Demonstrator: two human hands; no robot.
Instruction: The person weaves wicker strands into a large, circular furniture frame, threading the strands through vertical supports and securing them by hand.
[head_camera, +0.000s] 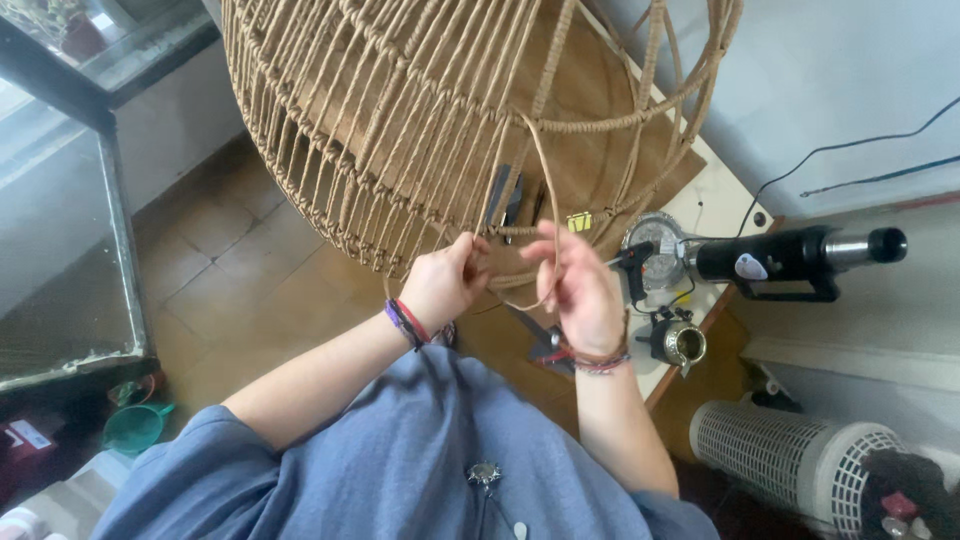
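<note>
A large round woven rattan frame (400, 120) of tan cord and cane lies tilted on a wooden table (700, 200) in front of me. My left hand (445, 280) pinches the weave at the frame's lower rim. My right hand (580, 285) is just to its right, fingers curled around a thin loose cane strand (552, 200) that loops down from the frame. Both wrists wear bracelets.
A black heat gun (790, 262) lies on the table's right side beside a round metal tin (655, 240) and a small metal cup (683, 343). Scissors (545, 345) lie under my right hand. A white perforated basket (790, 455) stands lower right, a glass tank (60, 200) at left.
</note>
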